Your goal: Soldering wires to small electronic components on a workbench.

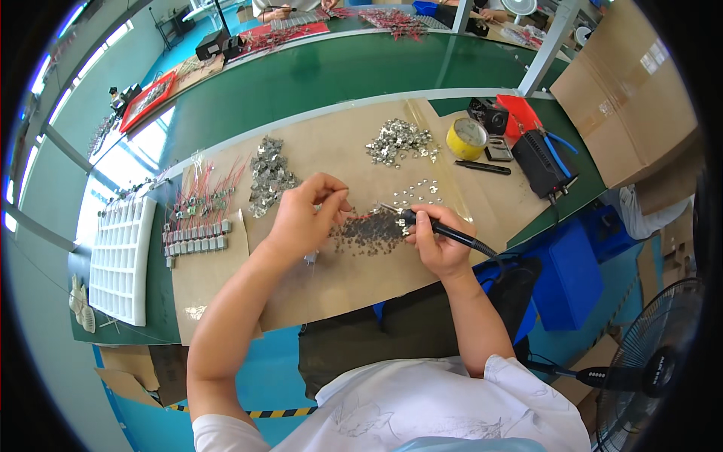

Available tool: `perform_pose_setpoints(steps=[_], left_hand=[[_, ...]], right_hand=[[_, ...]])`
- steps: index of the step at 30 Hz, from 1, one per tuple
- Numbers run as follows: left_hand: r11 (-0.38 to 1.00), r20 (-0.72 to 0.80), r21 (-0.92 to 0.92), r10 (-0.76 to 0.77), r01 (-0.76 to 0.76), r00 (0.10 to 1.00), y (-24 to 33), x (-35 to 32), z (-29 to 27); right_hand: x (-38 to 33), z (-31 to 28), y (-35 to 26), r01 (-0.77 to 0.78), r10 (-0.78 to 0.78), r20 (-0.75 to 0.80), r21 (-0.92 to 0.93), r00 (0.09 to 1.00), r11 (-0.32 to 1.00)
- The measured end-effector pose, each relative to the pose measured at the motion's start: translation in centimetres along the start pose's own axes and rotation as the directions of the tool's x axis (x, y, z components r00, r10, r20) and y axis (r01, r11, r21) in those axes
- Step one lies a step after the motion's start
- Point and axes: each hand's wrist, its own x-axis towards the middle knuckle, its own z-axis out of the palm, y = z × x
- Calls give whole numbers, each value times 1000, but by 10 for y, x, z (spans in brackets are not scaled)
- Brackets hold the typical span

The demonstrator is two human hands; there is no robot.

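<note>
My right hand [438, 239] grips a black soldering iron [452, 233] like a pen, its tip pointing left over a dark heap of small metal parts [370, 230]. My left hand [307, 215] is bunched just left of that tip, fingertips pinched on something too small to make out, possibly a thin wire. Both hands hover over a brown cardboard sheet [316, 286] that covers the green bench.
Two piles of shiny metal pieces [269, 175] [399, 142] lie farther back. Red-wired components [197, 218] sit in rows at left beside a white grid tray [120, 260]. A yellow tin [467, 138], black soldering station [544, 162], red tray and a fan [655, 369] are at right.
</note>
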Motion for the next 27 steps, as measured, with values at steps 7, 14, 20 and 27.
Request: perform_pose_setpoints(steps=[7,14,20,27], left_hand=[[945,8,-318,-77,75,997,15,9,-13],[940,111,279,172,-197,979,15,5,1],[679,240,601,350,-421,906,-2,3,7],[680,210,630,316,-375,925,-22,8,24]], right_hand=[[3,3,-3,45,-45,-13,-18,999,999],[4,-3,3,-63,62,-8,-14,998,998],[3,-1,1,-46,45,28,40,999,998],[0,-1,2,-51,50,29,24,998,998]])
